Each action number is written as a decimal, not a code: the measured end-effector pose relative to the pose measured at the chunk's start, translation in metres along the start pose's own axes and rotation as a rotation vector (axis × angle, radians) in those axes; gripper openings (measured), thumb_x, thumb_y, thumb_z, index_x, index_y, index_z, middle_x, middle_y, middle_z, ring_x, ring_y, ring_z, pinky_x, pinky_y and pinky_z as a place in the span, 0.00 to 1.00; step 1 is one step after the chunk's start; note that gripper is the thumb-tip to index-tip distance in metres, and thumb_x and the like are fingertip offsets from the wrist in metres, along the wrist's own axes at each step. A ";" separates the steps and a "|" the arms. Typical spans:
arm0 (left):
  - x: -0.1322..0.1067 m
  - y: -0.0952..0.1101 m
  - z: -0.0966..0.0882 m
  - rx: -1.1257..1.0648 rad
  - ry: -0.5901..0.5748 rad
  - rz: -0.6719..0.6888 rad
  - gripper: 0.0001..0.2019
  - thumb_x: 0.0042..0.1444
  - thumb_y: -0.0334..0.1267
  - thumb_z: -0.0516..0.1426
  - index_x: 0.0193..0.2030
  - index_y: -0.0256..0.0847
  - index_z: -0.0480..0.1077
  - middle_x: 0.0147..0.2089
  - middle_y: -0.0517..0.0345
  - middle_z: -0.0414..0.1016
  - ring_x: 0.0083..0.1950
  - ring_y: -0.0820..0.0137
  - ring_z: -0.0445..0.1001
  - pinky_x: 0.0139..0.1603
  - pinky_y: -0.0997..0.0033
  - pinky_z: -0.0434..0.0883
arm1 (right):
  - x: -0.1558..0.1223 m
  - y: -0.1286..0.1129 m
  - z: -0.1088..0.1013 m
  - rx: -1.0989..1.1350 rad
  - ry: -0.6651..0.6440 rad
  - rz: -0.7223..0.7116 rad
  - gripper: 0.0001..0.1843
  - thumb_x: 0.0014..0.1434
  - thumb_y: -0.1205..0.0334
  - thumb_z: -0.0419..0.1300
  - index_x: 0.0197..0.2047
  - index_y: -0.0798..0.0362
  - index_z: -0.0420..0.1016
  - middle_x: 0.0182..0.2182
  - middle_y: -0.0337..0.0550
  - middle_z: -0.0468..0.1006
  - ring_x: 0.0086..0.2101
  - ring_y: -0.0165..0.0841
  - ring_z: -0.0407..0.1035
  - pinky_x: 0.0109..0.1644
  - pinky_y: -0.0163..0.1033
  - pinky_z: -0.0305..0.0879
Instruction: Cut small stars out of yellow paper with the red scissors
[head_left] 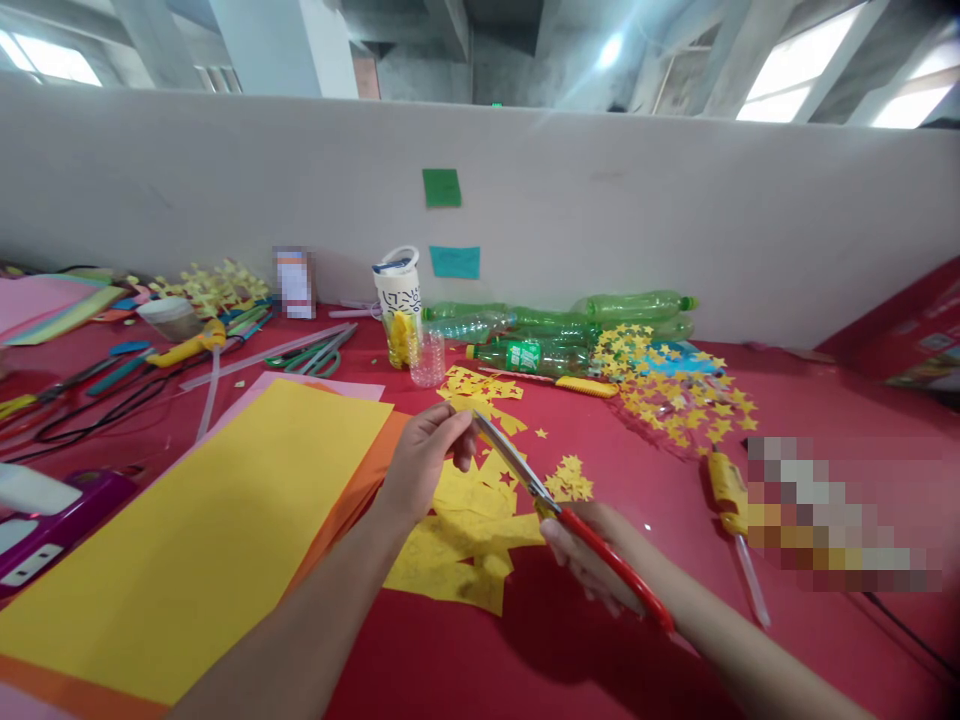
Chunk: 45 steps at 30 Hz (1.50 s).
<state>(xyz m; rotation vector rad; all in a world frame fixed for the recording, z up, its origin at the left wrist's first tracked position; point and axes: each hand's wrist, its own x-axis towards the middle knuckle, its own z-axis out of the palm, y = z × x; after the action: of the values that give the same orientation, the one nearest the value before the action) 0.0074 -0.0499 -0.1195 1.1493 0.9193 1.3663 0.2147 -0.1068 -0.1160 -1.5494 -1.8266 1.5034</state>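
Note:
My right hand (pixel 592 555) is wrapped around the red handles of a pair of scissors (pixel 517 460). The blades point up and left, and their tips reach the fingertips of my left hand (pixel 431 450). Thumb and fingers of that left hand are pinched together; whatever they hold is too small or hidden to make out. Beneath the hands lie cut yellow paper scraps (pixel 457 540), some with star-shaped holes. A little heap of yellow paper stars (pixel 570 480) sits just beyond the scissors.
Yellow sheets (pixel 247 500) over orange ones lie at left. Behind are green plastic bottles (pixel 540 355), a white tumbler (pixel 397 300), a clear cup (pixel 427 360) and green-handled scissors (pixel 319 350). A star cluster (pixel 675 390) and a yellow glue gun (pixel 727 490) are at right.

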 end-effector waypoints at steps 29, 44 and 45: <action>-0.002 0.001 -0.002 -0.008 -0.015 -0.011 0.08 0.55 0.34 0.57 0.26 0.37 0.69 0.22 0.63 0.68 0.22 0.79 0.64 0.22 0.79 0.62 | 0.001 0.007 -0.001 0.013 -0.029 -0.080 0.29 0.56 0.33 0.48 0.25 0.53 0.60 0.13 0.29 0.60 0.12 0.21 0.55 0.14 0.26 0.49; -0.002 0.002 0.000 -0.010 -0.040 -0.053 0.08 0.53 0.35 0.58 0.24 0.38 0.69 0.22 0.62 0.67 0.22 0.77 0.64 0.22 0.78 0.62 | 0.001 0.001 0.001 0.030 -0.015 -0.014 0.25 0.58 0.38 0.49 0.23 0.52 0.59 0.12 0.29 0.58 0.11 0.21 0.54 0.12 0.25 0.48; -0.002 0.002 0.000 -0.014 -0.037 -0.056 0.08 0.52 0.35 0.58 0.24 0.38 0.69 0.22 0.62 0.67 0.22 0.77 0.64 0.22 0.78 0.62 | 0.001 0.000 0.001 0.028 -0.020 -0.011 0.25 0.57 0.38 0.50 0.23 0.52 0.59 0.12 0.28 0.58 0.10 0.21 0.54 0.11 0.25 0.48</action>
<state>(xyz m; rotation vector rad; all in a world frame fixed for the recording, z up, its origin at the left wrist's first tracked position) 0.0065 -0.0522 -0.1180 1.1268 0.9082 1.3005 0.2141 -0.1066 -0.1167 -1.5145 -1.8135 1.5382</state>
